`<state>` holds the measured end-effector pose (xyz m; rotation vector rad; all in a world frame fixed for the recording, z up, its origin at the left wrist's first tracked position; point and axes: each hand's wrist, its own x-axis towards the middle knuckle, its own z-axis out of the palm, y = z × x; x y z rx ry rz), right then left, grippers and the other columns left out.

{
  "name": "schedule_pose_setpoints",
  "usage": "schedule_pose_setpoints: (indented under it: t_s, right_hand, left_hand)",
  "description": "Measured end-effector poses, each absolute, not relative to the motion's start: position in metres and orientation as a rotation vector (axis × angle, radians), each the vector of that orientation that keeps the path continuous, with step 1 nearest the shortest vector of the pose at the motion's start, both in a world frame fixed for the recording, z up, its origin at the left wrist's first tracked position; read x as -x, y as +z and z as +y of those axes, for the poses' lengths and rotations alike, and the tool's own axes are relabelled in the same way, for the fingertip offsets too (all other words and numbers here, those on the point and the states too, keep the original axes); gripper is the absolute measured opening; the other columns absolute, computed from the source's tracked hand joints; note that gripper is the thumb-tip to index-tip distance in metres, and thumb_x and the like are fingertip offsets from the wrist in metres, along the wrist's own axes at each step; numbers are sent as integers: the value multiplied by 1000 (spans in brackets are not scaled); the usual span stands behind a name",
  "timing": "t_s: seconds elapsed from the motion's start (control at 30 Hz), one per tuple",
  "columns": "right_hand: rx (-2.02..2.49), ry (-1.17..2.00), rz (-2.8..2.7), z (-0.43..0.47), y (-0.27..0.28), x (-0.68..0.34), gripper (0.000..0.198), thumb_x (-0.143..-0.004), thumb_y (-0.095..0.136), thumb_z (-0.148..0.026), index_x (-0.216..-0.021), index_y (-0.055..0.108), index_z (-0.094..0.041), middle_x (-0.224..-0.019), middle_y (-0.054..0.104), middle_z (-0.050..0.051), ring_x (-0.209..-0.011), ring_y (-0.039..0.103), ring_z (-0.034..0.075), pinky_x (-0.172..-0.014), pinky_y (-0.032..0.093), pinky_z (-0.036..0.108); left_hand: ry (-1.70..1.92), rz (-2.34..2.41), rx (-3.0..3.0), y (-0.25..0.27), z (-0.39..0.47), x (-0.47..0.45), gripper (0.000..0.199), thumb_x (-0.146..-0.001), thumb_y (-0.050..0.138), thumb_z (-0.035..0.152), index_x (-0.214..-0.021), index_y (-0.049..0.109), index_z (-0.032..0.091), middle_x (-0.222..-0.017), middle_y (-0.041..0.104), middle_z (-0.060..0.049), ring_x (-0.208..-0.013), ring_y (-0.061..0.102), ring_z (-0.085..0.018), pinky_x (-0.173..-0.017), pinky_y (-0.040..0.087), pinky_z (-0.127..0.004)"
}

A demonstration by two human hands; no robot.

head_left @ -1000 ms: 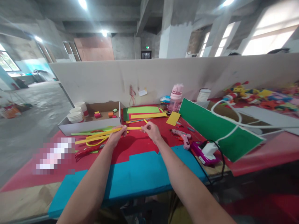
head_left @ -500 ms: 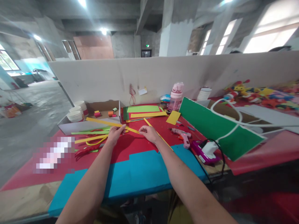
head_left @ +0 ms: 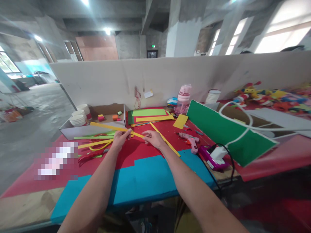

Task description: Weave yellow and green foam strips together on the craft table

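Between my two hands a long yellow paper strip (head_left: 107, 127) is held above the red table cover. My left hand (head_left: 121, 138) pinches it partway along, and its longer part sticks out to the left. At the strip's right end, the fingers of my right hand (head_left: 153, 138) are closed on it. Another yellow strip (head_left: 167, 142) lies slantwise on the table just right of my right hand. Left of my left hand lie green strips (head_left: 89, 137), one more yellow strip (head_left: 94, 143) and red-handled scissors (head_left: 91, 157).
A pink glue gun (head_left: 190, 140) and a purple power strip (head_left: 215, 160) with cables lie to the right, before a green board (head_left: 225, 134). At the back are paper sheets (head_left: 149, 113), a pink bottle (head_left: 183, 100) and an open box (head_left: 93, 127) with small paper rolls. Blue sheeting (head_left: 145, 178) covers the near edge.
My right hand has shifted slightly left along the held strip, its fingers a little more spread. My left hand stays nearly where it was.
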<state>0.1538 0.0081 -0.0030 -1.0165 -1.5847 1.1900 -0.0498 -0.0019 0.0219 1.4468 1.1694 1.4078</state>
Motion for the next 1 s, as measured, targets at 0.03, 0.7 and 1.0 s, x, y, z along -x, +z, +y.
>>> schedule_pose_setpoints:
  t_s: [0.03,0.7,1.0]
  right_hand:
    - [1035,1196,-1589,8,-3,-154,16,-72,70,-20,-87,66,-15,-61,62,-2,-51,61,11,-48,51,20]
    - [1081,1030,-1714,-2,1,-147,22,-75,66,-38,-77,67,-16,-54,58,-3,-44,52,8,-42,41,17]
    - [1116,966,-1752,-9,9,-144,27,-78,60,-41,-82,71,-16,-52,55,-4,-39,43,7,-39,30,19]
  left_hand:
    - [1406,1164,-1452,22,-2,49,36,-70,69,45,-55,60,14,-49,57,-1,-46,48,-9,-48,37,-22]
    - [1213,1044,-1609,15,-7,34,26,-65,75,37,-64,62,15,-52,57,2,-49,50,-10,-52,38,-22]
    - [1195,1087,-1601,15,-10,28,27,-67,72,40,-66,63,14,-56,58,0,-52,51,-11,-54,40,-23]
